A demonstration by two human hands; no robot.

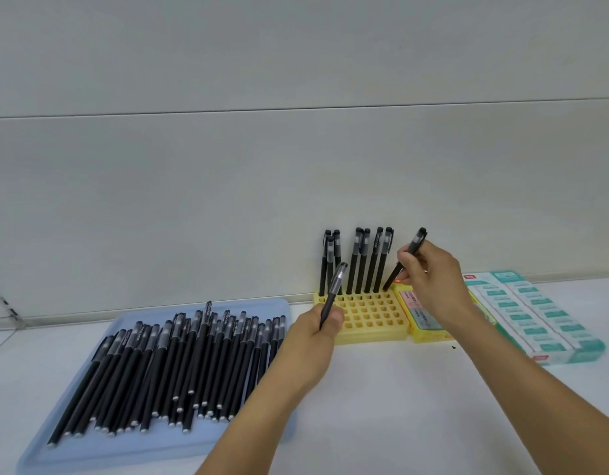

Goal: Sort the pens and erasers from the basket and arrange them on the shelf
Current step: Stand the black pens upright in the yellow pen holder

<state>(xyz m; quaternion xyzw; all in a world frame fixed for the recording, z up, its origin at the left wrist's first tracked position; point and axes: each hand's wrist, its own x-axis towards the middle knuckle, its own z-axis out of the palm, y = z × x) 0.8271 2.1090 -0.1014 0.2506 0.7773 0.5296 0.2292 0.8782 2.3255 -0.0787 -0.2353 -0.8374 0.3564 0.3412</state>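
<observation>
A white surface (399,406) carries a blue tray (90,450) heaped with black pens (165,365). Behind the hands, the yellow grid holder (371,317) has pens standing upright in its back row. The eraser boxes (536,317) are partly hidden by the right forearm. The right hand (430,272) pinches a tilted pen (411,255) at the holder's back corner; the left hand (316,334) grips another pen (333,293).

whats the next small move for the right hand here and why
Probably lower the tilted pen in the right hand into the back-row hole of the yellow holder. Its lower end already sits at the right end of that row, beside the standing pens. The left hand holds another pen ready.
</observation>
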